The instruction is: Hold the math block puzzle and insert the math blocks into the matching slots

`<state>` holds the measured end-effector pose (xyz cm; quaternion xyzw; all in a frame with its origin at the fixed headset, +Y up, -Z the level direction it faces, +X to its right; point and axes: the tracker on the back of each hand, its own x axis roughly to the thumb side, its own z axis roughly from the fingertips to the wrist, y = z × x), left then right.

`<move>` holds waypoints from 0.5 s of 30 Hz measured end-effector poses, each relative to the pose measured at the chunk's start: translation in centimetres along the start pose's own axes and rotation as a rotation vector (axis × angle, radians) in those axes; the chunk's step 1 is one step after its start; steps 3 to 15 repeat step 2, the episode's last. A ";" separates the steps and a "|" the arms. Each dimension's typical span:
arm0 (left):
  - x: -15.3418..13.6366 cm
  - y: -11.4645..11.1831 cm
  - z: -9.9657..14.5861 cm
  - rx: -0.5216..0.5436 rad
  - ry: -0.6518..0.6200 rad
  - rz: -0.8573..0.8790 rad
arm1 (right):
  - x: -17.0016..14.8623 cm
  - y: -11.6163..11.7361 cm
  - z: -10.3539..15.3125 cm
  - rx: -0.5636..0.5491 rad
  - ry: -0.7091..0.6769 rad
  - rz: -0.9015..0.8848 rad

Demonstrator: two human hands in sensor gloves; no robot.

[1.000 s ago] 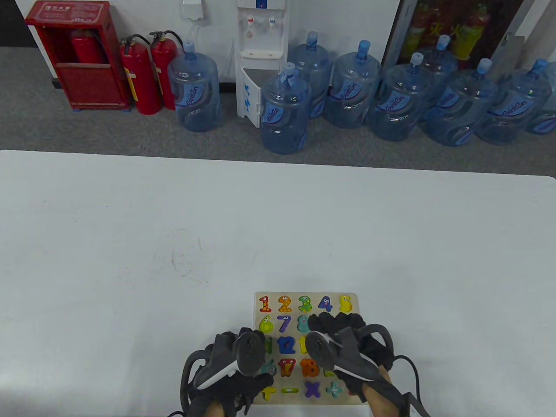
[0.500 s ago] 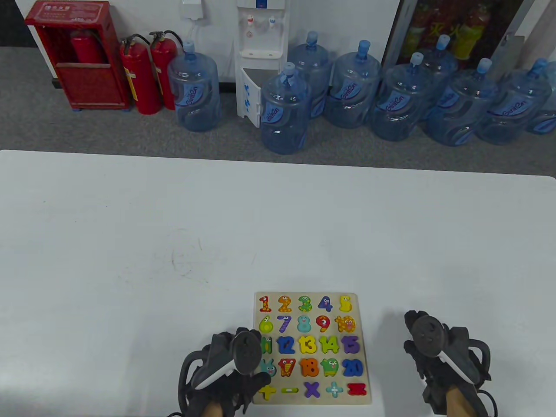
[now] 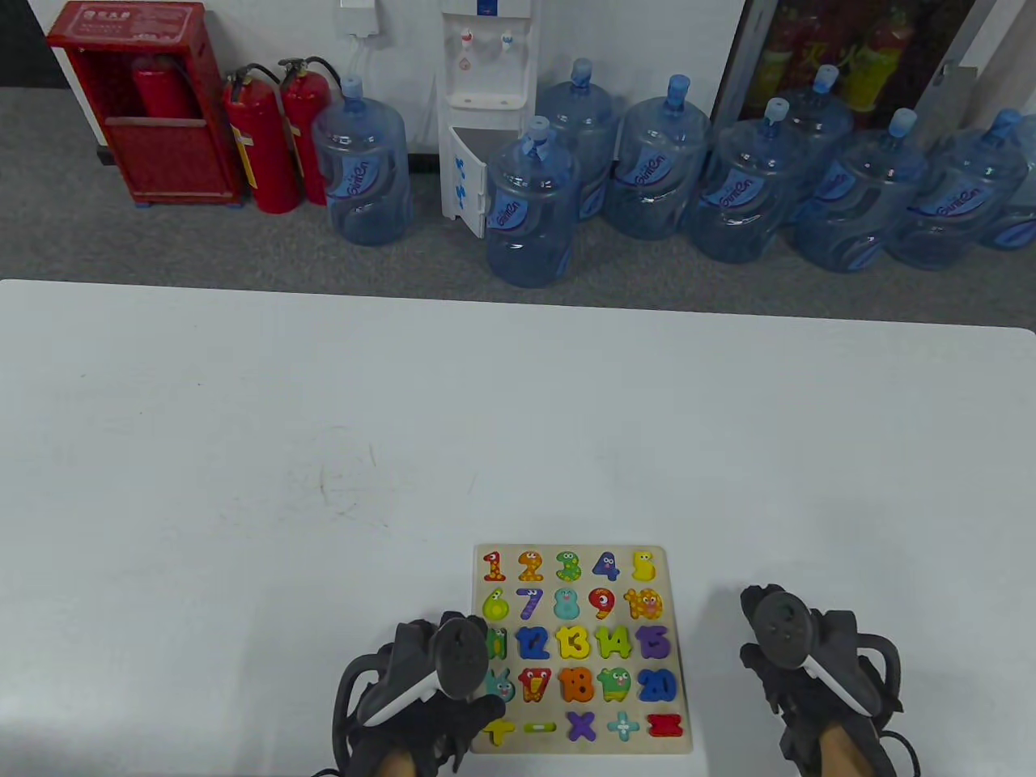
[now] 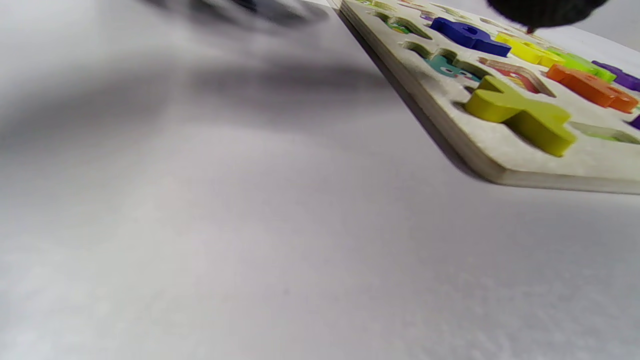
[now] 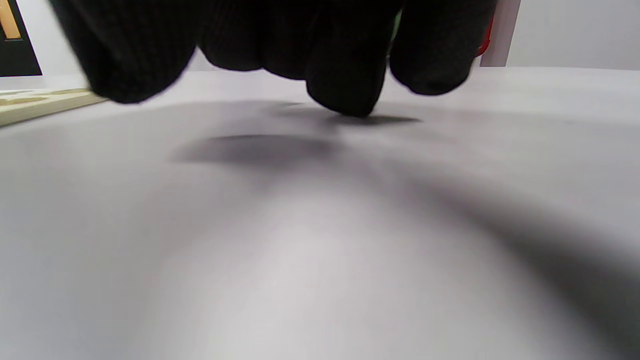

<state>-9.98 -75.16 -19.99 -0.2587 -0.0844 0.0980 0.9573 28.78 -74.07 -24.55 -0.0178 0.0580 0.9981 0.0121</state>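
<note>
The wooden puzzle board (image 3: pixel 674 566) lies flat near the table's front edge, and coloured number and sign blocks such as the blue 12 (image 3: pixel 532 643) sit in its slots. My left hand (image 3: pixel 473 660) rests on the board's left edge and holds it. In the left wrist view a gloved fingertip (image 4: pixel 545 12) hangs over the board (image 4: pixel 500 165) near the yellow plus block (image 4: pixel 520 115). My right hand (image 3: pixel 773 639) is to the right of the board, apart from it, and holds nothing. Its fingertips (image 5: pixel 345 85) touch the bare table.
The white table (image 3: pixel 324 445) stretches far to the left and back. Beyond its far edge, on the floor, stand several blue water bottles (image 3: pixel 530 210), a water dispenser (image 3: pixel 486 105) and red fire extinguishers (image 3: pixel 259 146).
My right hand has left the board's middle and moved right onto the bare table, uncovering the blocks it hid. My left hand has stayed on the board's left edge.
</note>
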 end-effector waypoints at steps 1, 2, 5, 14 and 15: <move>0.0 0.0 0.0 0.001 0.001 0.000 | 0.1 0.0 0.0 0.002 -0.003 0.001; 0.0 0.0 0.0 0.002 0.001 0.000 | 0.2 0.0 0.0 0.005 -0.006 0.003; 0.0 0.0 0.0 0.002 0.001 0.000 | 0.2 0.0 0.0 0.005 -0.006 0.003; 0.0 0.0 0.0 0.002 0.001 0.000 | 0.2 0.0 0.0 0.005 -0.006 0.003; 0.0 0.0 0.0 0.002 0.001 0.000 | 0.2 0.0 0.0 0.005 -0.006 0.003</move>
